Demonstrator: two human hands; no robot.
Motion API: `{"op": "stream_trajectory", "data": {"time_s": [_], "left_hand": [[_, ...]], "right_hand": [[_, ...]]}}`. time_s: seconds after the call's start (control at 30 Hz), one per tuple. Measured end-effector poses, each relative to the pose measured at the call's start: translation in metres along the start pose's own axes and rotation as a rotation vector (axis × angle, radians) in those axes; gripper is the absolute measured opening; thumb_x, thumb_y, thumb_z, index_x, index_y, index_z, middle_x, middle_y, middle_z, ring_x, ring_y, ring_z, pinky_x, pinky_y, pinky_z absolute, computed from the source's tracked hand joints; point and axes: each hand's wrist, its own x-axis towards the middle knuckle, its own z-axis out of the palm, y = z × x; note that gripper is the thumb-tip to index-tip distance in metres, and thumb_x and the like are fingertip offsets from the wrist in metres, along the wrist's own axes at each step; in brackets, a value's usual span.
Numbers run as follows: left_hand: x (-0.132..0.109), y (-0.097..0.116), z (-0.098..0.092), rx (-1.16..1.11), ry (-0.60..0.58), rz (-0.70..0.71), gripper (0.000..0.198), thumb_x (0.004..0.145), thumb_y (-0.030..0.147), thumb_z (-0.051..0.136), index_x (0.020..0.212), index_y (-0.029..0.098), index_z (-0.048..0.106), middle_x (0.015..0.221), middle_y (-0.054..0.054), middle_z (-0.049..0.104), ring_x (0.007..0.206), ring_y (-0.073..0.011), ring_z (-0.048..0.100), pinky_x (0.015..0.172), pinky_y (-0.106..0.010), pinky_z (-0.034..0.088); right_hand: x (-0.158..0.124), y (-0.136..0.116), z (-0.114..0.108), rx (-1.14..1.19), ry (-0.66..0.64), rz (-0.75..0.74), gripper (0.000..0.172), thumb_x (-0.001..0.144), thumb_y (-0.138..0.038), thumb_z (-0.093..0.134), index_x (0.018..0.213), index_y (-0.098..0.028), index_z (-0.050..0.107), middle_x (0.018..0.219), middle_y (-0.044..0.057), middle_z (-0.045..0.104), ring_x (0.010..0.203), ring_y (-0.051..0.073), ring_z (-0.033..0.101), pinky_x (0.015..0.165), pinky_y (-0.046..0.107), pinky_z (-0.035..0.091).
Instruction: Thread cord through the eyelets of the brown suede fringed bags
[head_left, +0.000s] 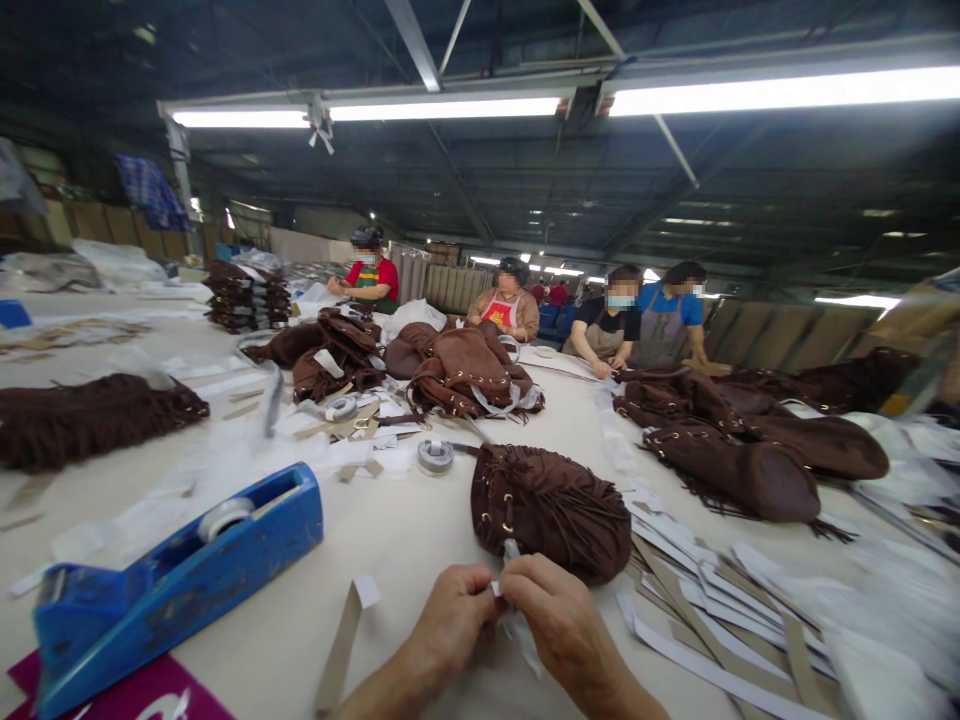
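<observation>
Just in front of a dark brown fringed drawstring bag (551, 510), both of my hands come together. The bag lies on its side, its gold-eyelet opening facing left. My left hand (454, 615) is closed in a pinch at a small white piece (496, 589), which looks like paper or tape. My right hand (551, 605) pinches at the same spot, with see-through plastic (519, 635) hanging under its fingers. Some of that plastic also shows between the hand and the bag. The fingertips partly hide what is gripped.
A blue tape dispenser (180, 580) stands at left. Paper strips (720, 600) lie at right, and a folded strip (345, 640) is beside my left arm. Tape rolls (435, 456) and brown bags (465, 370) lie farther back. Several co-workers (600, 335) are across the table.
</observation>
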Motion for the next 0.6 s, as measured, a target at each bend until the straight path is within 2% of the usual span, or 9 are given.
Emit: {"op": "stream_trajectory", "data": {"time_s": [0.17,0.33,0.43,0.6], "left_hand": [[-0.004,0.003,-0.006,-0.043,-0.090,-0.060,0.031,0.060,0.046,0.062,0.056,0.020,0.046,0.043,0.009,0.033,0.042,-0.0073,0.024,0.044,-0.024,0.013],[-0.011,0.009,-0.012,-0.067,-0.168,-0.085,0.024,0.059,0.039,0.061,0.062,0.019,0.049,0.044,0.009,0.036,0.039,-0.0067,0.027,0.040,-0.023,0.016],[-0.010,0.012,-0.012,-0.041,-0.155,-0.092,0.027,0.061,0.043,0.062,0.065,0.018,0.051,0.044,0.009,0.039,0.038,-0.0063,0.028,0.038,-0.022,0.017],[-0.013,0.017,-0.010,0.009,-0.186,-0.141,0.042,0.061,0.057,0.064,0.067,0.019,0.048,0.047,0.008,0.043,0.037,-0.0046,0.028,0.038,-0.020,0.017]], "right_hand": [[-0.012,0.002,0.000,0.013,-0.014,-0.024,0.028,0.097,-0.016,0.034,0.096,-0.021,0.062,0.083,0.006,0.066,0.072,0.017,0.058,0.064,0.027,0.050],[-0.021,-0.001,-0.005,-0.024,-0.075,-0.048,0.029,0.093,-0.011,0.037,0.108,-0.019,0.060,0.093,0.009,0.066,0.077,0.019,0.059,0.067,0.029,0.052],[-0.025,-0.003,-0.010,-0.057,-0.138,-0.069,0.030,0.091,-0.009,0.040,0.113,-0.016,0.058,0.099,0.013,0.065,0.081,0.020,0.060,0.069,0.031,0.052],[-0.024,-0.006,-0.016,-0.191,-0.163,-0.056,0.026,0.094,-0.013,0.039,0.103,-0.017,0.062,0.096,0.010,0.066,0.077,0.019,0.059,0.066,0.029,0.050]]}}
